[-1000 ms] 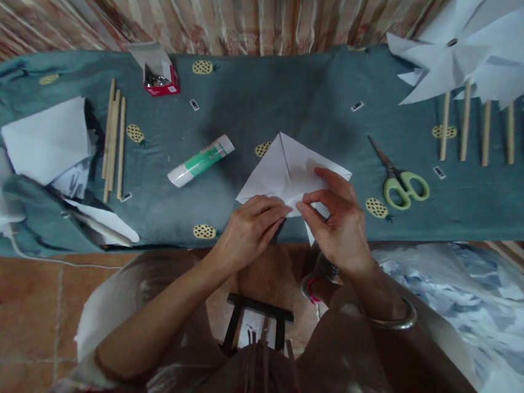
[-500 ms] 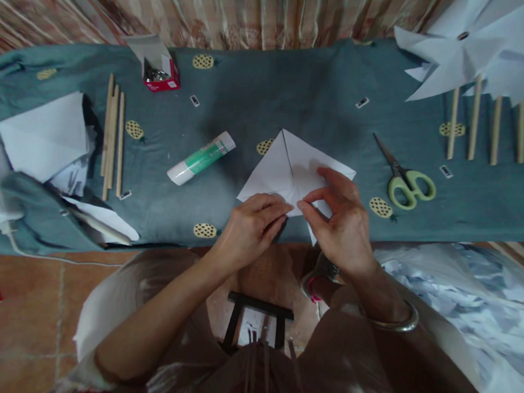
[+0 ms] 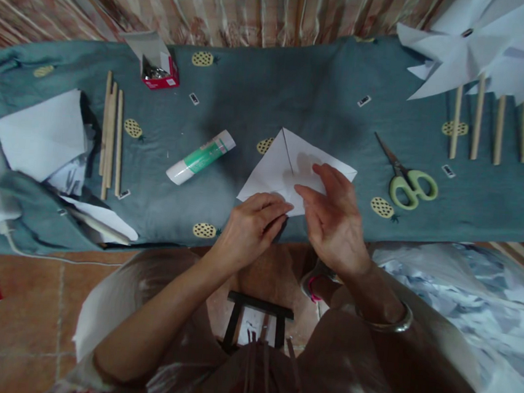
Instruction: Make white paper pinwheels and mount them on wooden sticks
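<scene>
A folded white paper square (image 3: 288,165) lies on the blue-green cloth (image 3: 262,98) at the near edge of the table. My left hand (image 3: 252,226) is curled, its fingertips pinching the paper's near corner. My right hand (image 3: 334,219) lies over the paper's right part with fingers stretched out and flat, pressing it down. A metal bangle sits on my right wrist.
A green-and-white glue stick (image 3: 201,156) lies left of the paper, green-handled scissors (image 3: 406,182) to the right. Wooden sticks (image 3: 111,132) and loose paper sheets (image 3: 41,132) lie at the left, a red pin box (image 3: 158,72) behind. White paper pinwheels (image 3: 485,45) on sticks fill the far right.
My right hand has let go of its pinch and spread flat over the paper. The left hand and the paper have hardly moved.
</scene>
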